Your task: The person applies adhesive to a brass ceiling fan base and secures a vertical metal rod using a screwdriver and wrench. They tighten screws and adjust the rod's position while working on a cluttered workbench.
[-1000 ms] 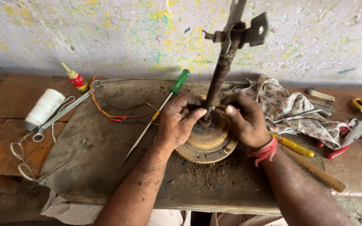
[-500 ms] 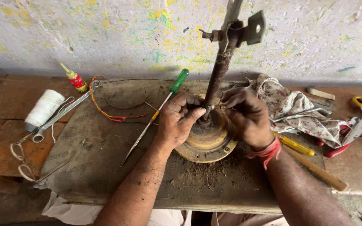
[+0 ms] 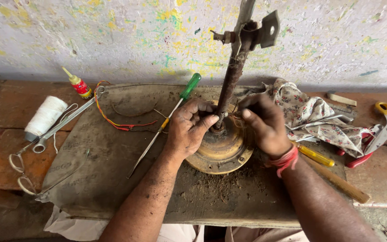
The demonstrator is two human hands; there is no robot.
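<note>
The round motor housing (image 3: 220, 150) lies flat on a grey mat (image 3: 113, 148) spread over the desk (image 3: 1, 130), with its rusty down-rod (image 3: 231, 78) standing upright from the centre. The left hand (image 3: 189, 130) is closed around the base of the rod at the hub. The right hand (image 3: 265, 123) is pinched shut on a small part beside the rod (too small to identify).

Status, as a judgement: work is at the hub stage. The housing appears unopened and the rod is still attached, so disassembly looks barely begun. A green-handled screwdriver (image 3: 175, 107) lies on the mat just left of the left hand, unused. Loose dirt has collected on the mat in front of the housing.
</note>
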